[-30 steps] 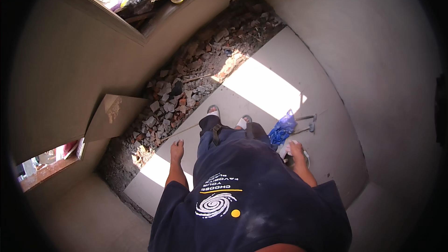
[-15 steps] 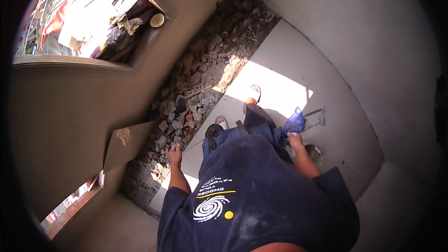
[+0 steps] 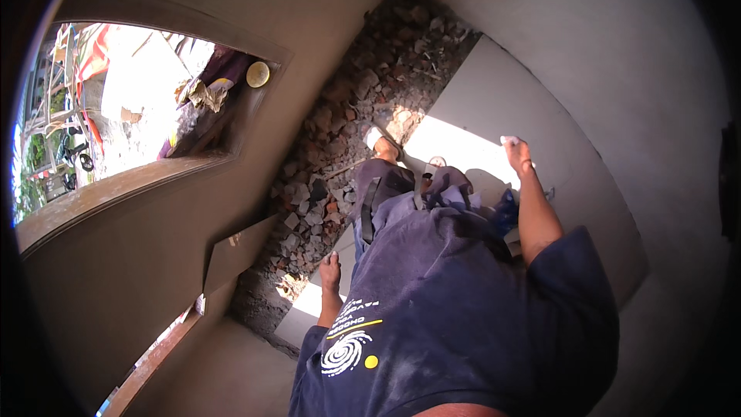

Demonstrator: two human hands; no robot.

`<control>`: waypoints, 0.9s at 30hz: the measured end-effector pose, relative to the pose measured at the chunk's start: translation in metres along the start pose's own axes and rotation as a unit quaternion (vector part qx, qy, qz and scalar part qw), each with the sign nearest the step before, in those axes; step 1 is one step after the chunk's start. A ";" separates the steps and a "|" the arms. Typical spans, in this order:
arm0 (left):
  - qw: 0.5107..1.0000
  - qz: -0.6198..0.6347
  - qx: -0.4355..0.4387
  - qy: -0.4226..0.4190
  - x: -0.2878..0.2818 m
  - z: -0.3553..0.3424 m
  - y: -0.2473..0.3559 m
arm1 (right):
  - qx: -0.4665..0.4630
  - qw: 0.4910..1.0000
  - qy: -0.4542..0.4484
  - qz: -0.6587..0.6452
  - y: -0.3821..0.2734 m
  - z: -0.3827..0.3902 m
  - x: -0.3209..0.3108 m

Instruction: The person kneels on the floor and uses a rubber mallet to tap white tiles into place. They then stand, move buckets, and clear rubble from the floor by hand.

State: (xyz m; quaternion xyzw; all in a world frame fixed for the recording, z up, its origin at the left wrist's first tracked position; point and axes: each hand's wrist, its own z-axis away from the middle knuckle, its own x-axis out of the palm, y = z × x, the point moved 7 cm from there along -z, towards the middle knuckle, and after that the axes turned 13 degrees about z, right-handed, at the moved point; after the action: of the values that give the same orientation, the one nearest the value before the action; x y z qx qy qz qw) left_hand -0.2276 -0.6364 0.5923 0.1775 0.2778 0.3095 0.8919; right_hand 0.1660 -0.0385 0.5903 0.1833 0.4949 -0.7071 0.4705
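Note:
My right hand (image 3: 519, 154) is raised ahead of me over the pale floor slab (image 3: 494, 77), its fingers curled in; the inside of the grip is hidden. Low at my left side hangs my left hand (image 3: 329, 270), near the rubble, fingers bent together and palm out of sight. A blue plastic bag (image 3: 505, 215) shows beside my right forearm, partly covered by my clothes and arm. My hand is apart from it. One sandalled foot (image 3: 382, 142) is stepping at the rubble's edge, and the other (image 3: 438, 161) is on the slab.
Broken brick and stone rubble (image 3: 309, 193) fills a strip along the left wall. A window opening (image 3: 116, 185) there has a round yellowish piece (image 3: 258, 74) on its frame. A flat board (image 3: 239, 245) leans by the wall. Part of a metal tool (image 3: 549, 194) shows past my right arm.
My right hand has moved forward and up, away from the blue bag. My left hand has shifted slightly right. One foot has stepped forward to the rubble's edge, and my view has turned.

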 end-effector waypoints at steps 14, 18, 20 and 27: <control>0.954 -0.203 0.214 -0.049 0.000 -0.182 0.402 | 0.292 0.949 -0.054 0.102 -0.030 -0.018 0.144; 0.935 -0.266 0.213 -0.101 0.088 -0.233 0.477 | 0.264 0.950 -0.166 -0.003 -0.035 -0.099 0.186; 0.889 -0.332 0.305 -0.077 0.147 -0.271 0.493 | 0.229 0.961 -0.147 0.042 -0.039 -0.177 0.198; 0.843 -0.294 0.378 -0.247 0.323 -0.503 0.374 | 0.130 0.986 -0.052 0.094 -0.057 -0.482 0.289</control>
State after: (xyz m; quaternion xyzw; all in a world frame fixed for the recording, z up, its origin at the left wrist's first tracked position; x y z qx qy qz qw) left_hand -0.4909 -0.0750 0.2568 0.4812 0.1829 -0.1500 0.8441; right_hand -0.1237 0.2461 0.1977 0.2514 0.3541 -0.7264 0.5327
